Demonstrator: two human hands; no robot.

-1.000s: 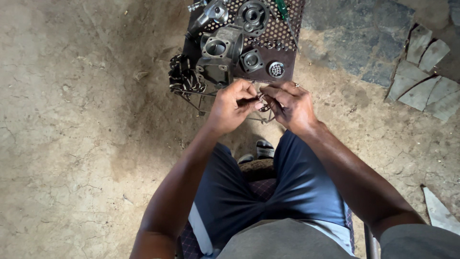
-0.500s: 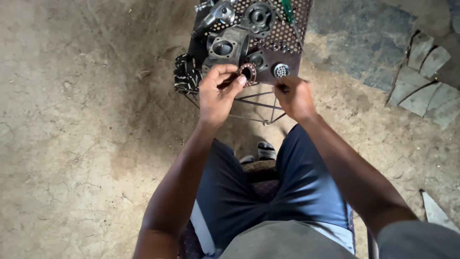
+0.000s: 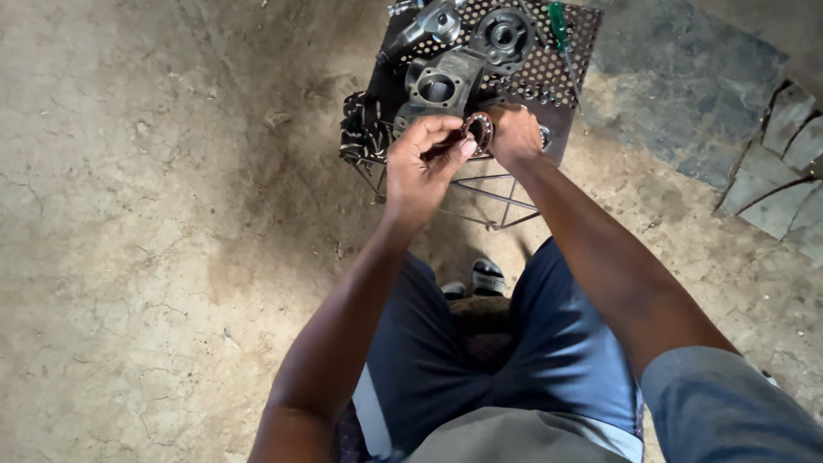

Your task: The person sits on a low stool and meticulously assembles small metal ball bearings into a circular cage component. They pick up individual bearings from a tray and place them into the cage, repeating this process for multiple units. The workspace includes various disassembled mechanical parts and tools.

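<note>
My left hand [image 3: 420,163] pinches a small reddish-brown ring-shaped part [image 3: 478,130] between thumb and fingers, just over the near edge of a perforated metal stand [image 3: 561,73]. Beside the ring, my right hand [image 3: 513,133] has its fingers curled against the ring's right side; whether it grips the ring is hidden. Grey cast metal housings [image 3: 439,86] with round bores lie on the stand right behind both hands.
A green-handled screwdriver [image 3: 559,21] lies on the stand's far right. A dark rag [image 3: 360,129] hangs off its left side. The stand has thin wire legs [image 3: 493,201] on a cracked dirt floor. Broken stone slabs [image 3: 776,154] lie at the right.
Both hands have moved up from my lap to the stand's near edge. The left hand carried the ring part with it, and the right hand has closed in beside it.
</note>
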